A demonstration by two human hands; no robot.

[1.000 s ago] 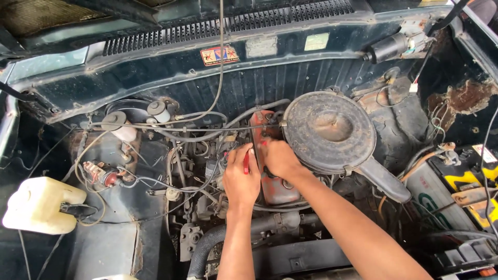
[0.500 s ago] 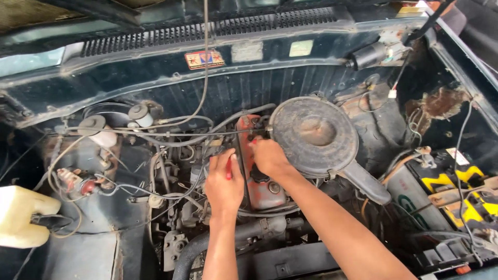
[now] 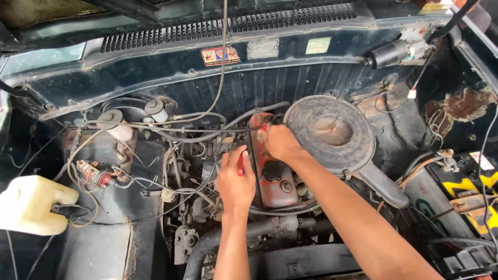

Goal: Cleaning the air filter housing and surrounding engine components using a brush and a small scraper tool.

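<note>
Head view: left hand grips a red-handled tool beside the red valve cover; right hand pinches something unclear at its top; cover remains fitted.

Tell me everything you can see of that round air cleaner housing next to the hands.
The air cleaner housing is a wide, round, shallow drum of dark metal, dusty and rust-tinged, with a dished lid. It sits level on top of the engine, right of the red valve cover. A dark snout juts from its lower right edge toward the battery. The right hand works beside its left rim; whether it touches is unclear. The left hand is apart.
</note>
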